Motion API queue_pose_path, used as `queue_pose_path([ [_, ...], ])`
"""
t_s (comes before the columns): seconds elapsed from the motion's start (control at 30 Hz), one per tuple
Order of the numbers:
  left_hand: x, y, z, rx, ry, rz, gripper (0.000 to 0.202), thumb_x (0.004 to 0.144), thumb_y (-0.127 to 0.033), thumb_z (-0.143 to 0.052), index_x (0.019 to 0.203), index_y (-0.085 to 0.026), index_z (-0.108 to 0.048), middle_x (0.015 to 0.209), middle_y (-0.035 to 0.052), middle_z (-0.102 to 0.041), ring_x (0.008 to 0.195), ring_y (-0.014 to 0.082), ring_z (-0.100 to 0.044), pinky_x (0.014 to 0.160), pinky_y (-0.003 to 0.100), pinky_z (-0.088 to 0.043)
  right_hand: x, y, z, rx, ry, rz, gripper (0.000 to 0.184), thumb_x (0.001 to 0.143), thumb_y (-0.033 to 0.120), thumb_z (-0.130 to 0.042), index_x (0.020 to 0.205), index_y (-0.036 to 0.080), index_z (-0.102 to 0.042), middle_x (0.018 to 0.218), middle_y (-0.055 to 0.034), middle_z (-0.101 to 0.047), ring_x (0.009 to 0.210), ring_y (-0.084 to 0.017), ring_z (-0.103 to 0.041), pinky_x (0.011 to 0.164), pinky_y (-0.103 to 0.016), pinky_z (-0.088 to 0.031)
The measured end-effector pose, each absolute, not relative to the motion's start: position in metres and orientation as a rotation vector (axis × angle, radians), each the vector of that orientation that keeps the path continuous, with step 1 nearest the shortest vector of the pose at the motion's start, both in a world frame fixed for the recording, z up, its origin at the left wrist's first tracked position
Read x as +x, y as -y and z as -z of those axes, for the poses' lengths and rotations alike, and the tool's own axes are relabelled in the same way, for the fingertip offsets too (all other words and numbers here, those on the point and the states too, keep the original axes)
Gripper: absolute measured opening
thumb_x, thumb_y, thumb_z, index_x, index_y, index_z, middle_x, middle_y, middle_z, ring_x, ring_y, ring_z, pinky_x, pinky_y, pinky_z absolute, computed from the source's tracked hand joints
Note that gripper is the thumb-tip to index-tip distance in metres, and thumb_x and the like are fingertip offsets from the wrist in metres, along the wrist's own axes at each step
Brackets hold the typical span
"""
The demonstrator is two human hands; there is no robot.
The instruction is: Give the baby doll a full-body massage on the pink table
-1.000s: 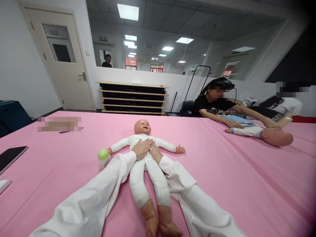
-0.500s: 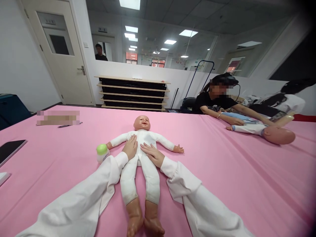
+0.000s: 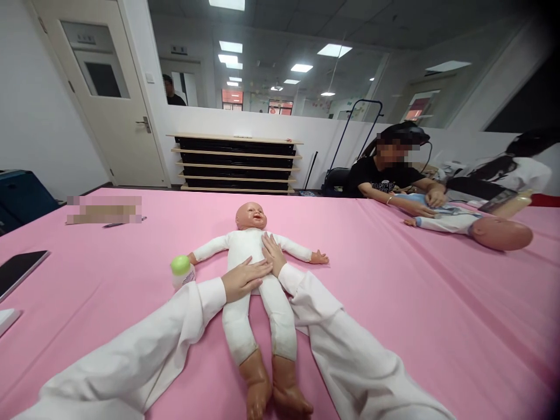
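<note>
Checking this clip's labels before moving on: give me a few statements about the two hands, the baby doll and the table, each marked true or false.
1. The left hand and right hand both lie flat on the plastic baby doll in a white bodysuit. True.
2. The doll lies face down. False: it lies face up.
3. The small white bottle with a green cap stands beside the doll's outstretched arm, and neither hand touches it. True.
4. The table is covered in blue. False: a pink cloth covers it.

Infant-care training room: baby dolls (image 3: 245, 246) on pink table (image 3: 415, 315), glass partition (image 3: 271, 76) behind.
</note>
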State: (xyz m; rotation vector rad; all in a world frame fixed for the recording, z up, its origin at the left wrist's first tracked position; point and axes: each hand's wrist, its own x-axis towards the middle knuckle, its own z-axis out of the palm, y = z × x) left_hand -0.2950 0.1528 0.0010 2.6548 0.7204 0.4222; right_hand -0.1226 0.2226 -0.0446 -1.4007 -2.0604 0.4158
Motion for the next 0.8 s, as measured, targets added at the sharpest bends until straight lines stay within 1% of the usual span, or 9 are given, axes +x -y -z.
queue_pose_path([
  [0.1,-0.284,-0.168,-0.006,2.649,-0.680,-0.463,0.047,0.092,-0.034,-0.021,0.135,-0.018,-0.032,0.141,0.0037,-0.030,0.133,0.0142,-0.019,0.110,0.042,-0.006,-0.111,-0.208,0.067,-1.395,1.984,-0.457,0.052,0.091,0.036,-0.026,0.139,0.015,-0.025,0.144,-0.0062,-0.016,0.134,-0.020,-0.008,0.109,-0.046,-0.011],
  [0.2,-0.274,-0.188,-0.008,2.665,-0.742,-0.442,0.048,0.092,-0.035,-0.022,0.136,-0.019,-0.030,0.142,0.0038,-0.029,0.133,0.0143,-0.019,0.110,0.042,-0.008,-0.104,-0.189,0.074,-1.319,2.043,-0.523,0.056,0.091,0.041,-0.028,0.140,0.016,-0.022,0.144,-0.0066,-0.017,0.134,-0.018,-0.010,0.110,-0.043,-0.011],
  [0.3,-0.270,-0.208,-0.007,2.656,-0.889,-0.423,0.047,0.091,-0.035,-0.024,0.135,-0.021,-0.032,0.141,0.0026,-0.031,0.133,0.0138,-0.020,0.109,0.042,-0.008,-0.101,-0.163,0.066,-1.337,2.101,-0.598,0.056,0.091,0.041,-0.027,0.141,0.018,-0.019,0.144,-0.0050,-0.012,0.134,-0.018,-0.006,0.110,-0.044,-0.010],
  [0.37,-0.272,-0.218,-0.005,2.604,-1.011,-0.454,0.046,0.090,-0.036,-0.027,0.134,-0.021,-0.035,0.141,0.0018,-0.031,0.133,0.0139,-0.019,0.110,0.042,-0.007,-0.101,-0.145,0.058,-1.334,2.125,-0.645,0.055,0.091,0.040,-0.024,0.141,0.019,-0.018,0.145,-0.0031,-0.008,0.134,-0.018,-0.003,0.109,-0.046,-0.009],
  [0.5,-0.277,-0.222,0.001,2.340,-1.387,-0.636,0.049,0.089,-0.035,-0.030,0.135,-0.018,-0.032,0.144,0.0040,-0.024,0.134,0.0158,-0.015,0.109,0.042,-0.008,-0.105,-0.123,0.040,-1.193,2.195,-0.679,0.051,0.093,0.041,-0.019,0.141,0.022,-0.021,0.145,-0.0012,-0.008,0.134,-0.018,-0.002,0.109,-0.045,-0.009],
  [0.57,-0.276,-0.219,0.002,2.226,-1.521,-0.698,0.050,0.089,-0.033,-0.028,0.136,-0.016,-0.030,0.144,0.0059,-0.022,0.134,0.0165,-0.015,0.109,0.041,-0.011,-0.111,-0.129,0.032,-1.202,2.224,-0.663,0.051,0.093,0.040,-0.019,0.141,0.021,-0.020,0.145,-0.0017,-0.008,0.134,-0.018,-0.001,0.109,-0.046,-0.007],
  [0.67,-0.274,-0.216,0.001,2.226,-1.512,-0.673,0.050,0.088,-0.030,-0.027,0.135,-0.014,-0.031,0.144,0.0063,-0.022,0.134,0.0165,-0.015,0.109,0.041,-0.011,-0.126,-0.160,0.018,-1.401,2.264,-0.562,0.054,0.093,0.038,-0.022,0.142,0.016,-0.015,0.145,-0.0048,-0.007,0.134,-0.019,0.000,0.107,-0.050,-0.002],
  [0.73,-0.274,-0.220,-0.001,2.242,-1.447,-0.650,0.050,0.088,-0.028,-0.026,0.136,-0.015,-0.030,0.144,0.0052,-0.023,0.134,0.0148,-0.015,0.110,0.040,-0.010,-0.138,-0.186,0.011,-1.565,2.267,-0.457,0.056,0.093,0.039,-0.024,0.142,0.014,-0.012,0.145,-0.0071,-0.005,0.134,-0.019,0.000,0.107,-0.051,-0.001],
  [0.8,-0.277,-0.226,-0.002,2.235,-1.419,-0.641,0.049,0.088,-0.027,-0.024,0.136,-0.018,-0.030,0.144,0.0033,-0.024,0.134,0.0136,-0.015,0.110,0.040,-0.008,-0.146,-0.207,0.006,-1.671,2.249,-0.349,0.059,0.093,0.042,-0.025,0.142,0.012,-0.012,0.145,-0.0088,-0.003,0.134,-0.019,0.001,0.107,-0.049,-0.002],
])
